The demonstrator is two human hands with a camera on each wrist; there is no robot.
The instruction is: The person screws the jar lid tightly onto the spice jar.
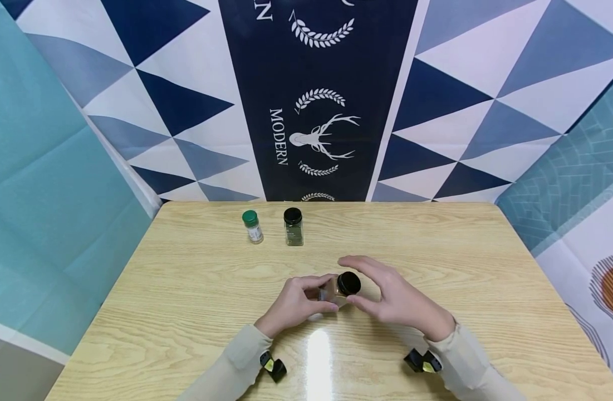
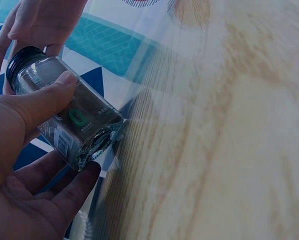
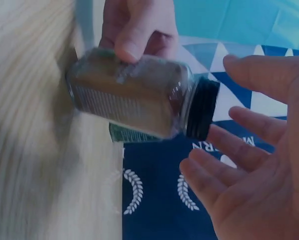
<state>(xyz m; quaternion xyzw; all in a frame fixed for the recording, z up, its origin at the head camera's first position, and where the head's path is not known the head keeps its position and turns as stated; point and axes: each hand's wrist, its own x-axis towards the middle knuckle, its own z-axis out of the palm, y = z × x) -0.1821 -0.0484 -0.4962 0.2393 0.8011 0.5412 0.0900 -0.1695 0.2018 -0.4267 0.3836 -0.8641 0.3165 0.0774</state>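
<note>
My left hand (image 1: pixel 297 301) grips a square glass spice jar (image 1: pixel 330 289) by its body, thumb on one side and fingers on the other. The jar is tilted, its black lid (image 1: pixel 348 283) toward my right hand. In the left wrist view the jar (image 2: pixel 82 112) shows a label with a green mark and a barcode. Brown contents fill much of the jar (image 3: pixel 124 95) in the right wrist view. My right hand (image 1: pixel 398 292) is spread around the lid, thumb and fingers apart, with fingertips close to the lid's edge.
Toward the back of the wooden table (image 1: pixel 196 312) stand a small green-capped shaker (image 1: pixel 253 228) and a black-lidded jar with green contents (image 1: pixel 294 228). A patterned cloth (image 1: pixel 316 67) hangs behind the far edge. Black wrist devices (image 1: pixel 273 366) sit at both sleeves.
</note>
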